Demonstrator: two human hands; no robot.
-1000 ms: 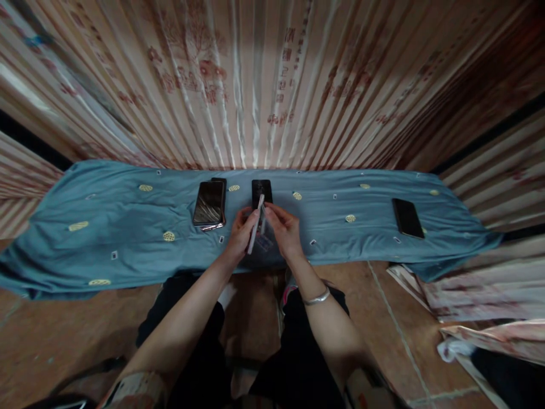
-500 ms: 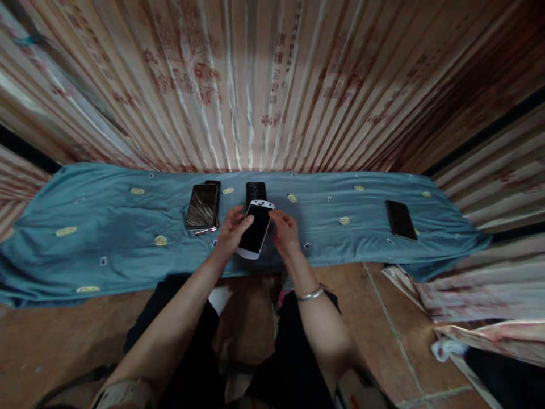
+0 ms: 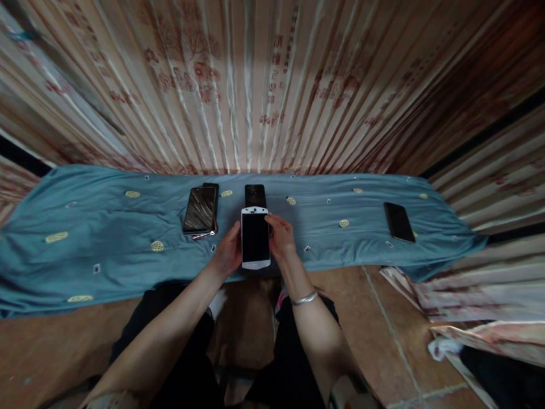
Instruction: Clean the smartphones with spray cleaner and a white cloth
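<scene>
Both hands hold a white phone (image 3: pixel 255 237) at the centre of the frame, screen up and dark, just above the near edge of the blue cloth (image 3: pixel 106 238). The left hand (image 3: pixel 227 254) curls its fingers round the phone's left side, the right hand (image 3: pixel 281 241) round its right. No container shows. Just beyond lies a black phone (image 3: pixel 255 195); to its left, two stacked phones (image 3: pixel 200 210); another dark phone (image 3: pixel 399 221) lies far right. A second ago the white phone stood on edge between the hands; now it faces up, squared.

Bare forearms, a silver bangle (image 3: pixel 304 298) on the right wrist, black trousers (image 3: pixel 293 363).
</scene>
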